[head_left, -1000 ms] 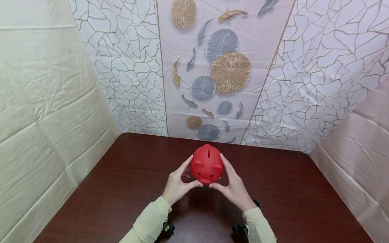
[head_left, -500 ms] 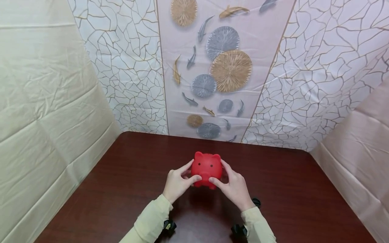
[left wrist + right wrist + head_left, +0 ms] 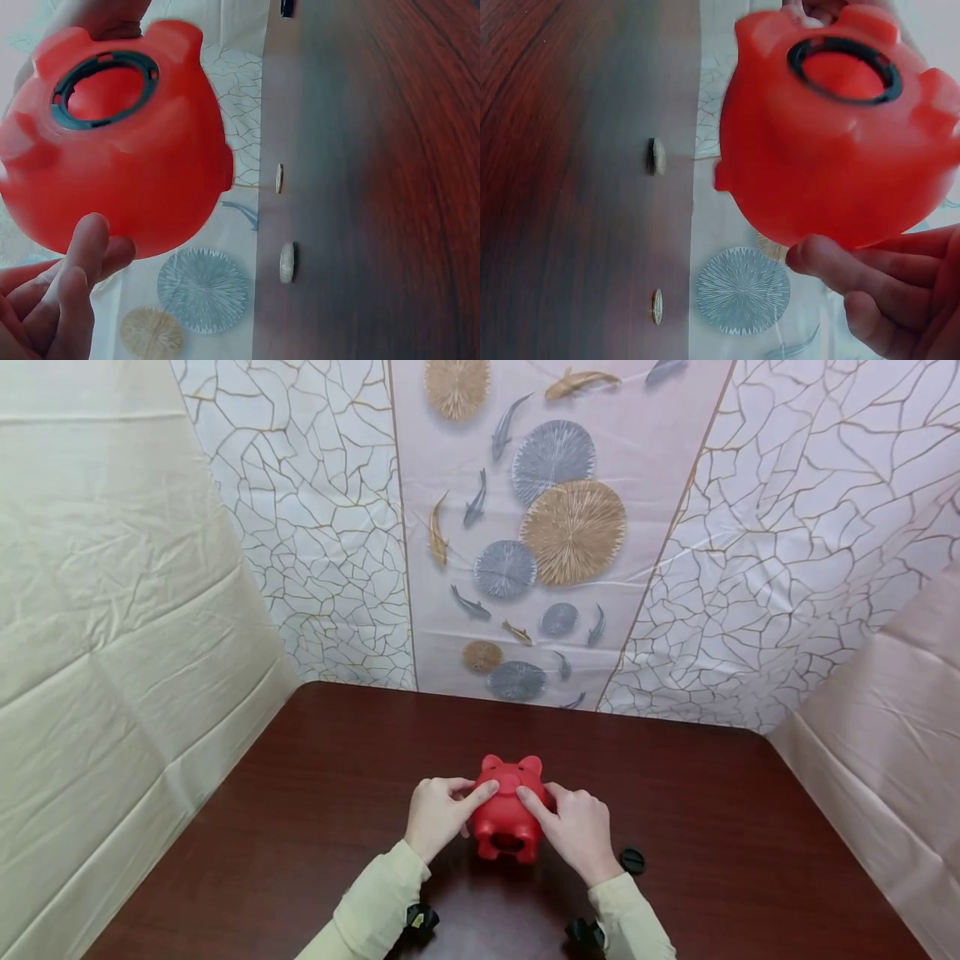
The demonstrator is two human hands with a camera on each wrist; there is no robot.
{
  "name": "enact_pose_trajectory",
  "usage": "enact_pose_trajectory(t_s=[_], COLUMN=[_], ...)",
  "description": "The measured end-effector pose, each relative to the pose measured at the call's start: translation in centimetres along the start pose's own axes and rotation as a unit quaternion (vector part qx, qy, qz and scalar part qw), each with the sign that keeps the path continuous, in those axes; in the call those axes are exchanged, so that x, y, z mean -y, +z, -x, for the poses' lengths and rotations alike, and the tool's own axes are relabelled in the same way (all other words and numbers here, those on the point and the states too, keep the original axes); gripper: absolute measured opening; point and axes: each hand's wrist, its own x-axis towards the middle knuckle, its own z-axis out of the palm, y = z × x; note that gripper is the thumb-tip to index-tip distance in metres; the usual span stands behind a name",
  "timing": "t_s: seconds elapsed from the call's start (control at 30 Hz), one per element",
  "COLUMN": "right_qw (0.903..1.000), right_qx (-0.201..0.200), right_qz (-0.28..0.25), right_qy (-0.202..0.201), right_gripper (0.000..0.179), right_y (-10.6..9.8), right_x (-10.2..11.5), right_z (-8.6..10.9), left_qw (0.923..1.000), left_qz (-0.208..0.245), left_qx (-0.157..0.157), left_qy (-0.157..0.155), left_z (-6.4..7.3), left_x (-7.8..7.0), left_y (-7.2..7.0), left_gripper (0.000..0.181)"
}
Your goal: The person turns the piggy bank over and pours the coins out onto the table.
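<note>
Above the table (image 3: 712, 827), both curled hands (image 3: 435, 818) (image 3: 582, 831) grip a red piggy bank (image 3: 507, 812), its belly hole (image 3: 106, 93) black-rimmed.

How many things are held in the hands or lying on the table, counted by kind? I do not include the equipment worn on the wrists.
Red piggy bank: 1
Black cap: 1
Coins: 2
Total: 4

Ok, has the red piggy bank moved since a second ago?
Yes. In the head view, the piggy bank sits lower, farther from the table's back edge, its snout tipped up.
</note>
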Motion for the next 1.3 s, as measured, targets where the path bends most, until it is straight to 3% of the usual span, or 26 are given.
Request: enact_pose_trajectory(t_s=[0.23, 0.63, 0.97, 1.1, 1.3], right_qw=[0.9994, 0.994, 0.9933, 0.994, 0.9918], right_qx=[0.03, 0.081, 0.099, 0.091, 0.09], right_qz=[-0.007, -0.05, -0.003, -0.004, -0.051], right_qy=[0.014, 0.053, 0.059, 0.06, 0.075], right_gripper=[0.048, 0.054, 0.06, 0.068, 0.082], right_y=[0.01, -0.1, -0.21, -0.22, -0.05], right_x=[0.22, 0.26, 0.36, 0.26, -0.23], right_z=[0.05, 0.06, -0.02, -0.18, -0.36], left_qw=[0.9996, 0.9978, 0.988, 0.9904, 0.9964], left_qz=[-0.012, -0.035, -0.15, -0.133, -0.067], left_qx=[0.004, -0.016, -0.036, -0.024, 0.009], left_qy=[-0.025, -0.054, 0.013, 0.029, 0.051], left_z=[0.0, -0.06, 0.32, 0.23, 0.0], left_x=[0.01, -0.18, -0.43, -0.18, 0.38], left_y=[0.01, 0.0, 0.39, 0.54, 0.85], left_gripper=[0.05, 0.054, 0.051, 0.055, 0.063])
